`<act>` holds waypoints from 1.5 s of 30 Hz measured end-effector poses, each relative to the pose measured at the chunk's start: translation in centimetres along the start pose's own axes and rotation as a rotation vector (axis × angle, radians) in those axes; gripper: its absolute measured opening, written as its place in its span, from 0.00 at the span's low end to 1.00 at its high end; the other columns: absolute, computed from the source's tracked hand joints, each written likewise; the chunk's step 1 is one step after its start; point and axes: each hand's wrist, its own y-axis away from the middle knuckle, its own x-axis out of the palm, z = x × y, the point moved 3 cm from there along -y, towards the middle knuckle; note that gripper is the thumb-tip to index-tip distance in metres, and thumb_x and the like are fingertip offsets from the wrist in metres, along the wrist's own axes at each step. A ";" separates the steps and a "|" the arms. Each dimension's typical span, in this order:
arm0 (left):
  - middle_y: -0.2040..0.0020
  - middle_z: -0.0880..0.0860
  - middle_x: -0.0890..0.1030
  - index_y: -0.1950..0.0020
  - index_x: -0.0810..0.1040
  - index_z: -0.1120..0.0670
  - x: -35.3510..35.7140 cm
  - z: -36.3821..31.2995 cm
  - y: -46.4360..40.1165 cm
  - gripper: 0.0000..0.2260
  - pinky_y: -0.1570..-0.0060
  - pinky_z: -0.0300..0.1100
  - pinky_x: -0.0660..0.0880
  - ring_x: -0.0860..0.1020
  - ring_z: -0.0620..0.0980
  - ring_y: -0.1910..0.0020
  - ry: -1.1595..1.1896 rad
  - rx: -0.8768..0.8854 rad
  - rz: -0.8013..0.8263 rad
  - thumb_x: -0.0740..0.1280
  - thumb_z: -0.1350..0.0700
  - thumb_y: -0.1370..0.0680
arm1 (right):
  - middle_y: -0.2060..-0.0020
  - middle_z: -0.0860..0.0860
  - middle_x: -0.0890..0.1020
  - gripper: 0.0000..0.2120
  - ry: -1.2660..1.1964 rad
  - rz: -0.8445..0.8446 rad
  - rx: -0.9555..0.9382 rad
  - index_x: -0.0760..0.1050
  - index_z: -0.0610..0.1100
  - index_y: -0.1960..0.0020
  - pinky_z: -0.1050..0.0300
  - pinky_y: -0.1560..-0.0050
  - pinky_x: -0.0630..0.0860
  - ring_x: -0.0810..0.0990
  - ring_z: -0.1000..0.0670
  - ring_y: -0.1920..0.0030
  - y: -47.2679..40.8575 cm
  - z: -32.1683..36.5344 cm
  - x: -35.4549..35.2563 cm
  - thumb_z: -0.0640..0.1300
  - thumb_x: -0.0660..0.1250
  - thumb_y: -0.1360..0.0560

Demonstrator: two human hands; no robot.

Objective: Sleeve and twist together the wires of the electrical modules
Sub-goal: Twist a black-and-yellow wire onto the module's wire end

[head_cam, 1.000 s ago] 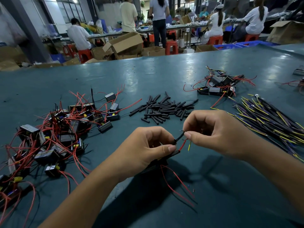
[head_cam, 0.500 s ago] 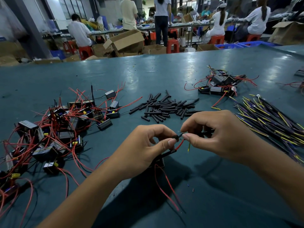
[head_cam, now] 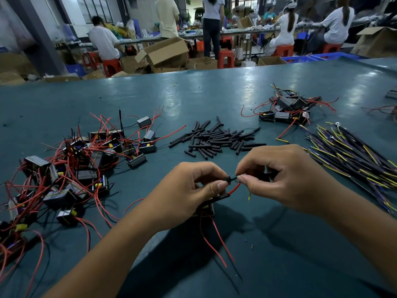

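Left hand [head_cam: 189, 190] fingers pinch black sleeve [head_cam: 228, 179]; right hand [head_cam: 285, 179] fingers pinch wire ends; no legible writing.

1. The big teal table top [head_cam: 214, 93] looks smooth and a bit shiny, with pale light spots.
2. The short black tube pieces [head_cam: 217, 139] look like dull matt plastic.
3. The thin red wires [head_cam: 217, 244] have a smooth plastic coat.
4. The brown open box [head_cam: 165, 51] is plain matt cardboard.
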 end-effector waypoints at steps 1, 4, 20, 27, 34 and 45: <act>0.58 0.45 0.85 0.50 0.82 0.49 0.0 0.0 0.0 0.08 0.55 0.36 0.78 0.82 0.41 0.58 -0.008 -0.005 0.004 0.68 0.47 0.24 | 0.67 0.58 0.78 0.02 0.022 0.007 -0.013 0.81 0.45 0.58 0.71 0.63 0.68 0.75 0.57 0.66 0.0 0.1 0.0 0.40 0.72 0.28; 0.58 0.45 0.85 0.49 0.82 0.49 0.0 -0.2 0.1 0.08 0.53 0.44 0.80 0.83 0.46 0.57 -0.018 -0.007 0.010 0.68 0.48 0.24 | 0.66 0.56 0.78 0.02 0.070 0.031 -0.050 0.81 0.43 0.58 0.70 0.62 0.68 0.73 0.59 0.66 0.0 0.2 0.1 0.37 0.73 0.28; 0.58 0.44 0.85 0.48 0.83 0.50 0.4 -0.4 0.0 0.05 0.58 0.34 0.76 0.82 0.43 0.59 -0.031 0.054 -0.035 0.69 0.53 0.21 | 0.64 0.56 0.74 0.03 0.193 0.092 -0.120 0.82 0.44 0.55 0.62 0.64 0.69 0.69 0.57 0.65 -0.1 0.4 0.2 0.39 0.70 0.26; 0.56 0.49 0.86 0.47 0.81 0.56 0.3 -0.7 0.1 0.06 0.51 0.41 0.80 0.84 0.47 0.55 0.039 0.072 -0.053 0.71 0.56 0.22 | 0.64 0.57 0.74 0.02 0.124 0.043 -0.082 0.80 0.44 0.55 0.68 0.61 0.68 0.71 0.58 0.65 -0.1 0.4 0.1 0.39 0.72 0.26; 0.57 0.45 0.83 0.49 0.83 0.52 0.5 -0.7 0.0 0.05 0.55 0.38 0.77 0.82 0.48 0.57 -0.053 0.145 -0.143 0.70 0.52 0.22 | 0.64 0.59 0.76 0.02 0.060 0.067 -0.046 0.79 0.45 0.54 0.71 0.60 0.66 0.74 0.59 0.63 0.0 0.1 -0.2 0.41 0.67 0.24; 0.64 0.48 0.81 0.52 0.82 0.57 0.5 -0.9 0.0 0.08 0.62 0.33 0.73 0.76 0.42 0.65 0.208 0.054 -0.083 0.71 0.53 0.24 | 0.64 0.57 0.78 0.02 -0.096 0.120 0.011 0.78 0.47 0.52 0.63 0.62 0.73 0.77 0.53 0.63 0.2 -0.5 -0.2 0.42 0.68 0.24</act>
